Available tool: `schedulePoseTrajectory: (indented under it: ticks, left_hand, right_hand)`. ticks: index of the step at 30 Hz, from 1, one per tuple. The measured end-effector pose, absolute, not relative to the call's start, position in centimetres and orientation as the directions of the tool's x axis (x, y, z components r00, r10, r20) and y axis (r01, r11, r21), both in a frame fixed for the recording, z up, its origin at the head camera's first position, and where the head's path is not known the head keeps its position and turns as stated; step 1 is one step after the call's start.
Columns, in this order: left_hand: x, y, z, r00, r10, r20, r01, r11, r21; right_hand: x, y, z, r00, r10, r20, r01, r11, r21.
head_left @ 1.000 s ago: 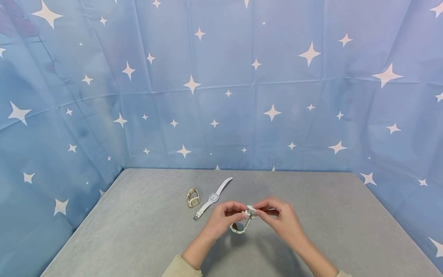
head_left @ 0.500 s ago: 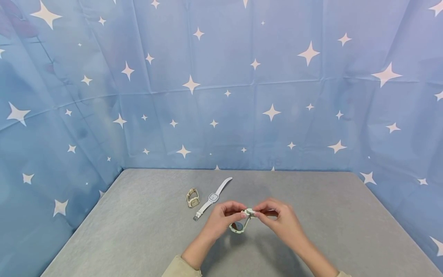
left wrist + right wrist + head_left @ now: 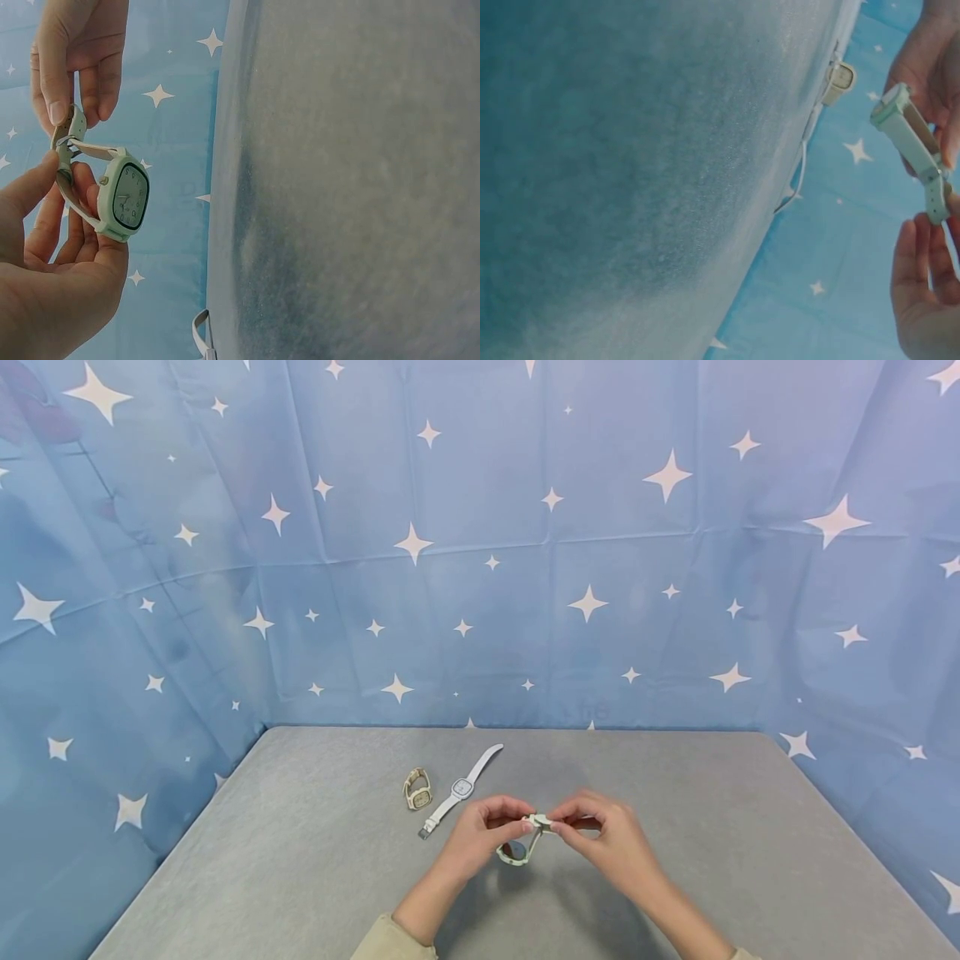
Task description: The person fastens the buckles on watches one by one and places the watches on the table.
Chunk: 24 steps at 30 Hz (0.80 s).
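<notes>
A pale green wristwatch (image 3: 129, 193) is held above the table between both hands, its strap looped into a ring through the buckle. My left hand (image 3: 476, 831) pinches the strap by the buckle with thumb and fingers. My right hand (image 3: 611, 835) pinches the strap's free end. In the left wrist view the square dial faces the camera, hanging below the joined strap. The right wrist view shows the strap's holes and the loose end at the right fingertips.
Left of the hands a white wristwatch (image 3: 462, 788) lies stretched flat on the grey table (image 3: 300, 860). Beside it stands a beige-gold wristwatch (image 3: 418, 789) with its strap closed in a loop. A blue star-patterned curtain (image 3: 480, 585) hangs behind the table.
The strap's free end, raised between the fingers a second ago, now lies flatter and lower against the rest of the strap. Both hands stay almost in place, still gripping the green watch.
</notes>
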State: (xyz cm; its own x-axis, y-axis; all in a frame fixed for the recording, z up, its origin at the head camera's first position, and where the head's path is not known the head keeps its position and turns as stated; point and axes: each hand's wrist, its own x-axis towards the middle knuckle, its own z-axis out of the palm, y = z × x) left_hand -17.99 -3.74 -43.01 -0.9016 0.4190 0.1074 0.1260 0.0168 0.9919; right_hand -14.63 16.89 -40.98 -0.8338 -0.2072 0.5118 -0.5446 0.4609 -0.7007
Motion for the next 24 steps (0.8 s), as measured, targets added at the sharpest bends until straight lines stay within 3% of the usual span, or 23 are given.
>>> schedulePoseTrajectory:
  ticks: [24]
  left_hand:
    - [-17.85,-3.53,-43.05,-0.892,0.429,0.144,0.165,0.011,0.986]
  right_hand:
    - [-14.66,17.17,-40.84,-0.862,-0.253,0.439,-0.505,0.504,-0.701]
